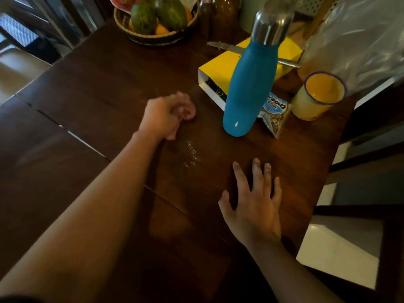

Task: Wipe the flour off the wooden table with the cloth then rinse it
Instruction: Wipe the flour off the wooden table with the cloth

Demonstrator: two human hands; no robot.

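A dark wooden table (pixel 98 88) fills the view. A thin streak of white flour (pixel 192 154) lies on it near the middle. My left hand (pixel 162 115) is closed around a bunched pink cloth (pixel 189 111), pressed on the table just beyond the flour. The hand and cloth are blurred. My right hand (pixel 254 206) lies flat on the table with its fingers spread, to the right of and nearer than the flour, holding nothing.
A blue bottle (pixel 246 90) with a steel cap stands right of the cloth. Behind it lie a yellow box (pixel 220 66) and a knife (pixel 227 47). A yellow enamel cup (pixel 317 97), a snack packet (pixel 276 114), a fruit basket (pixel 155 20) and a plastic bag (pixel 360 36) stand around. A chair (pixel 358 215) is on the right.
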